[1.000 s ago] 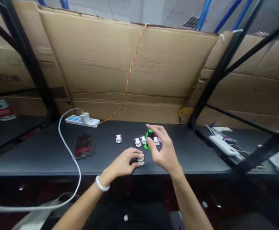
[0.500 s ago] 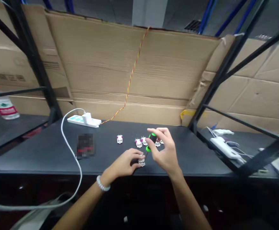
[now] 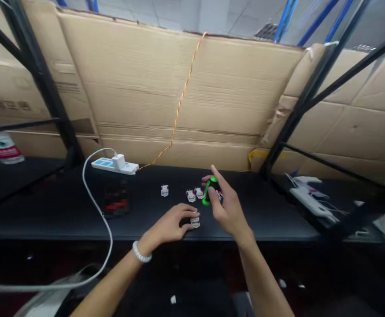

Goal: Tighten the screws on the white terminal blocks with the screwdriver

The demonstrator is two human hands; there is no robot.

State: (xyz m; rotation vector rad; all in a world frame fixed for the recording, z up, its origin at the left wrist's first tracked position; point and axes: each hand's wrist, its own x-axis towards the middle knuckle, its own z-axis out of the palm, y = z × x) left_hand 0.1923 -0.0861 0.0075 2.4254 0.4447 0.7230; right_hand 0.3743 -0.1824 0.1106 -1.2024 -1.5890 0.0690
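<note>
My left hand rests on the dark tabletop, its fingers and thumb closed on a small white part near the front edge. In my right hand is a screwdriver with a black and green handle, gripped between thumb and fingers. Its thin shaft slants down toward the white part; whether the tip touches it I cannot tell. Just behind lie similar white and purple parts, one beside another, and more are partly hidden by my right hand. A further such part lies apart to the left.
A white power strip with a plugged-in adapter lies at the back left, its white cable looping over the front edge. A cardboard wall closes off the back. Black frame posts flank the table. A bottle stands far left.
My right index finger has stretched out and the screwdriver handle has turned in my grip, now more upright. My left hand keeps its hold on the white part. The picture has brightened.
</note>
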